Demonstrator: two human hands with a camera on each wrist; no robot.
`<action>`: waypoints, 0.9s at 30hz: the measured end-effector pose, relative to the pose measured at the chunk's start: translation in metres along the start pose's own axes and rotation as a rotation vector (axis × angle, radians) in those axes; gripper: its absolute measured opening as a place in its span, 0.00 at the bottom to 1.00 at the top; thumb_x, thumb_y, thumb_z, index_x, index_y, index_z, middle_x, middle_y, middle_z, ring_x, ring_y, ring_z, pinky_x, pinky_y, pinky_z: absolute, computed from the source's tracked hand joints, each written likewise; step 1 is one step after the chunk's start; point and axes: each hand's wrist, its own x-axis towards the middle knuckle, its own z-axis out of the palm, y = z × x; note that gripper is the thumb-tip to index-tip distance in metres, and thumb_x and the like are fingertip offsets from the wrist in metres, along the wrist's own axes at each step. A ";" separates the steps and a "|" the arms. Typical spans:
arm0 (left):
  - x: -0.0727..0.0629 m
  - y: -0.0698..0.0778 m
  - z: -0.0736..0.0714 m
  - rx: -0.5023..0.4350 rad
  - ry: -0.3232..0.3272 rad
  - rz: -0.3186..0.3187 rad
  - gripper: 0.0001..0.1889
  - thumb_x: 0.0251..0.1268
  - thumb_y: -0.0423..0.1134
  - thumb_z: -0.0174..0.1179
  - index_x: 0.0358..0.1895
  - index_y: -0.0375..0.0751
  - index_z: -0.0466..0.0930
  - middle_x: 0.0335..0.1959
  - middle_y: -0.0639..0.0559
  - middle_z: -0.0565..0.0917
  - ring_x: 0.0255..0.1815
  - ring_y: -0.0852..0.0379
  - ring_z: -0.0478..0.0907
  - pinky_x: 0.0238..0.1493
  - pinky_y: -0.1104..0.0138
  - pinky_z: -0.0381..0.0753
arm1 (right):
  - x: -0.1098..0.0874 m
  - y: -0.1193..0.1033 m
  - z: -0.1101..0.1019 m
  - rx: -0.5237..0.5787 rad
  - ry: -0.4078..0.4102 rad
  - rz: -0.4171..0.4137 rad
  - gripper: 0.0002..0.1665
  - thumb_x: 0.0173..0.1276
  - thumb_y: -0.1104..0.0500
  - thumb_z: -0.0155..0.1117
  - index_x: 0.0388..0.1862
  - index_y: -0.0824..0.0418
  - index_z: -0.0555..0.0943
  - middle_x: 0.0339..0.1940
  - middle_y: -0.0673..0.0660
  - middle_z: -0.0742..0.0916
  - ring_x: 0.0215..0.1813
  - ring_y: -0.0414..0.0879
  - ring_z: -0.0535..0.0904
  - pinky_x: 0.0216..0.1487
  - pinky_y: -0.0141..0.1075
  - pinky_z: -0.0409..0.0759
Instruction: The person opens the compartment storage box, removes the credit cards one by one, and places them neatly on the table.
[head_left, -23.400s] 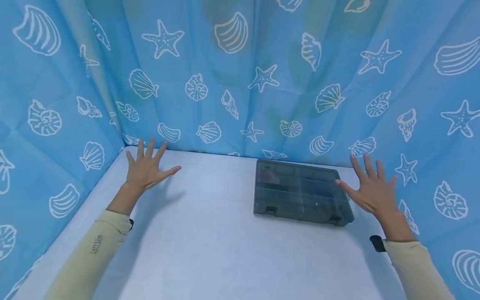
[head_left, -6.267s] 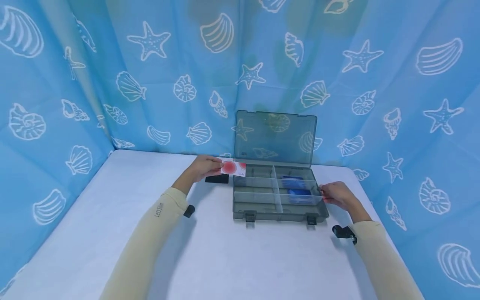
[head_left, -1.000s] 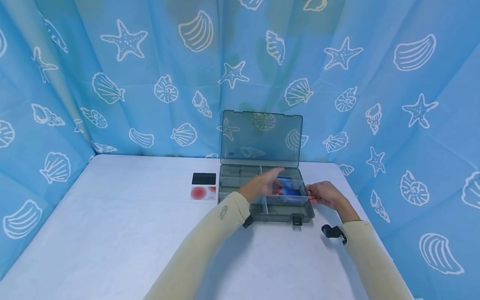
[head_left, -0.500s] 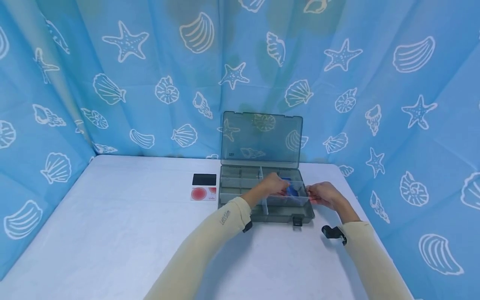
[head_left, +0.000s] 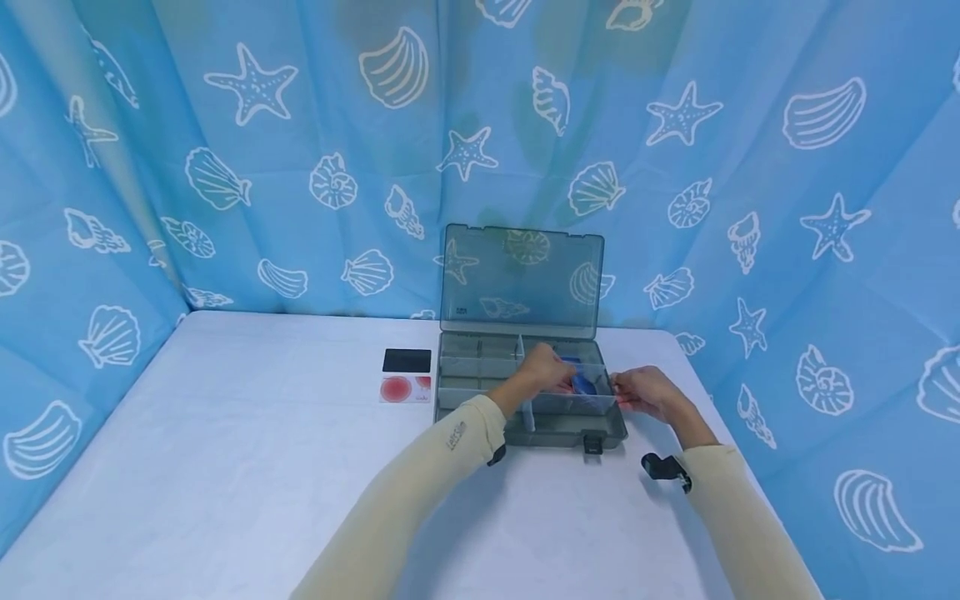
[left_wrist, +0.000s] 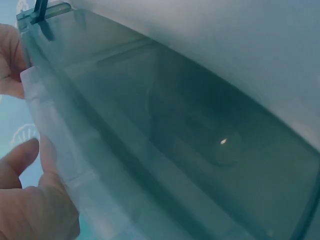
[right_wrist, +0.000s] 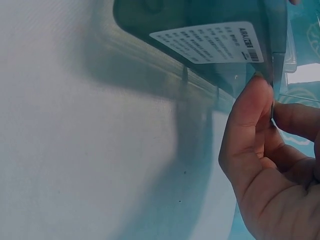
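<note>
A smoky-grey compartment box (head_left: 566, 432) stands with its lid (head_left: 522, 279) raised. My left hand (head_left: 542, 368) reaches into its right half, fingers curled against a tilted blue card (head_left: 584, 384) that it seems to pinch. In the left wrist view, the left hand (left_wrist: 35, 205) is behind a clear divider (left_wrist: 60, 140), and the blue card cannot be made out. At the box's right end, my right hand (head_left: 651, 390) grips the side wall. The right wrist view shows that hand (right_wrist: 272, 170) pinching the wall edge near a white label (right_wrist: 210, 44).
A black card (head_left: 407, 360) and a white card with red circles (head_left: 405, 388) lie one behind the other, left of the box. All rests on a white-covered table (head_left: 225, 467). A blue seashell curtain (head_left: 315, 100) hangs behind and at the sides.
Earlier, the box was opened and the black and red-circled cards came out onto the table. Within the last second, my left fingers curled in at the blue card, which tilted. The right hand stays put.
</note>
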 end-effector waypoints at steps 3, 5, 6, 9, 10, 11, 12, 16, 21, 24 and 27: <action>-0.001 -0.001 -0.002 -0.068 -0.007 -0.026 0.08 0.66 0.25 0.58 0.43 0.22 0.82 0.33 0.38 0.85 0.34 0.46 0.86 0.42 0.59 0.85 | -0.001 -0.001 0.001 -0.020 0.008 -0.002 0.20 0.78 0.59 0.45 0.57 0.75 0.71 0.36 0.58 0.80 0.35 0.45 0.78 0.38 0.34 0.84; 0.000 -0.001 -0.003 -0.098 -0.027 -0.032 0.08 0.66 0.25 0.59 0.43 0.21 0.82 0.35 0.37 0.85 0.36 0.45 0.86 0.44 0.58 0.85 | -0.001 -0.001 0.001 -0.020 0.031 0.005 0.20 0.77 0.60 0.45 0.57 0.75 0.71 0.36 0.58 0.80 0.34 0.46 0.79 0.37 0.35 0.84; 0.000 -0.001 -0.005 -0.099 -0.036 -0.037 0.08 0.66 0.25 0.59 0.43 0.22 0.82 0.36 0.37 0.85 0.37 0.45 0.86 0.45 0.58 0.84 | -0.001 -0.001 0.001 -0.024 0.033 0.004 0.20 0.77 0.60 0.45 0.58 0.75 0.71 0.36 0.58 0.80 0.34 0.46 0.79 0.37 0.35 0.84; 0.000 -0.001 -0.007 -0.061 -0.039 -0.056 0.07 0.65 0.28 0.62 0.38 0.24 0.83 0.35 0.39 0.86 0.35 0.46 0.86 0.43 0.61 0.85 | 0.000 -0.001 0.002 -0.020 0.019 0.005 0.20 0.77 0.60 0.46 0.57 0.75 0.72 0.35 0.58 0.80 0.34 0.46 0.79 0.38 0.35 0.84; 0.000 0.000 -0.007 -0.038 -0.036 -0.064 0.06 0.64 0.29 0.63 0.37 0.25 0.83 0.33 0.40 0.86 0.34 0.48 0.86 0.41 0.62 0.85 | 0.001 -0.001 0.002 -0.015 0.017 0.008 0.19 0.77 0.59 0.46 0.56 0.74 0.72 0.35 0.58 0.80 0.34 0.46 0.79 0.38 0.35 0.84; 0.003 -0.001 -0.007 -0.014 -0.028 -0.061 0.05 0.62 0.29 0.65 0.34 0.27 0.84 0.30 0.41 0.85 0.30 0.50 0.86 0.37 0.65 0.86 | 0.001 -0.002 0.003 -0.014 0.015 0.008 0.19 0.77 0.59 0.47 0.55 0.74 0.73 0.35 0.58 0.80 0.34 0.46 0.79 0.38 0.35 0.84; 0.003 -0.001 -0.007 0.006 -0.021 -0.062 0.04 0.61 0.28 0.66 0.32 0.28 0.84 0.28 0.43 0.85 0.28 0.52 0.86 0.35 0.66 0.86 | 0.001 -0.002 0.003 -0.019 0.006 0.001 0.19 0.77 0.59 0.47 0.54 0.74 0.73 0.35 0.58 0.80 0.34 0.46 0.79 0.38 0.35 0.84; 0.003 0.000 -0.005 0.016 0.008 -0.060 0.02 0.57 0.25 0.67 0.33 0.29 0.84 0.27 0.43 0.85 0.27 0.53 0.86 0.33 0.68 0.85 | 0.001 -0.004 0.005 -0.021 0.012 -0.002 0.18 0.77 0.59 0.47 0.53 0.74 0.73 0.34 0.58 0.79 0.33 0.46 0.78 0.37 0.35 0.84; -0.002 0.001 -0.007 0.002 0.058 -0.041 0.09 0.56 0.24 0.68 0.41 0.28 0.83 0.28 0.43 0.85 0.33 0.48 0.87 0.35 0.66 0.86 | 0.001 -0.005 0.006 -0.020 0.015 0.001 0.18 0.78 0.59 0.46 0.54 0.74 0.72 0.34 0.58 0.80 0.34 0.46 0.78 0.38 0.35 0.84; -0.002 -0.001 -0.015 -0.001 0.041 -0.018 0.07 0.56 0.24 0.67 0.39 0.27 0.85 0.27 0.45 0.85 0.32 0.49 0.86 0.31 0.67 0.85 | 0.000 -0.005 0.006 -0.025 0.030 0.010 0.19 0.77 0.59 0.47 0.54 0.74 0.72 0.35 0.58 0.80 0.34 0.46 0.78 0.38 0.35 0.84; -0.002 -0.001 -0.026 -0.048 0.008 -0.020 0.06 0.58 0.23 0.66 0.38 0.26 0.85 0.29 0.43 0.85 0.31 0.50 0.86 0.33 0.65 0.86 | -0.003 -0.005 0.005 -0.033 0.037 0.015 0.20 0.77 0.59 0.47 0.56 0.74 0.72 0.36 0.58 0.80 0.34 0.46 0.78 0.38 0.35 0.84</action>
